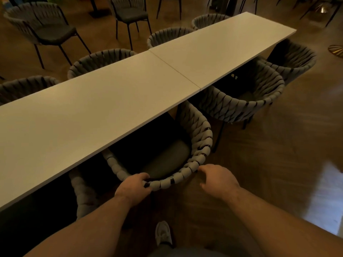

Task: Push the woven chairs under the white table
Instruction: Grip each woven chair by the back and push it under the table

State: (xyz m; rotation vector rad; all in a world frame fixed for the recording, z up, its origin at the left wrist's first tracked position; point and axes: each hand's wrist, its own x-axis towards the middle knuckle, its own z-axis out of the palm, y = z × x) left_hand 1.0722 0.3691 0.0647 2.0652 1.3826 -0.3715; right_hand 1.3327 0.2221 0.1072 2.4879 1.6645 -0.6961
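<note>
Both forearms reached forward and down from the bottom of the view, bare to past the elbow. The left hand (133, 190) was clamped on the nearest woven chair (196, 145). Its fingers curled over the top rim of the curved backrest and the thumb lay against the outer side. The right hand (219, 179) sat just beside the same rim, further round to the right, palm down and fingers loosely bent, gripping nothing. Its forefinger tip lay at the weave, but I could not tell whether it touched. The two hands were apart, with a stretch of the backrest between them.

That chair stood at the near long edge of the white counter (92, 112). The front of its dark seat cushion was already beneath the top, and the backrest stood out toward the person. The counter was made of two white slabs butted end to end.

A second woven chair (250, 101) stood to the right on the same side, its front under the edge, with a third woven chair (297, 60) beyond it. To the left, a fourth woven chair (83, 191) was tucked almost wholly under the top. Along the far edge, four backrests showed above the counter. Two loose chairs (42, 25) stood farther back on the wooden floor (278, 154). A pale shoe (163, 232) showed between the forearms.
</note>
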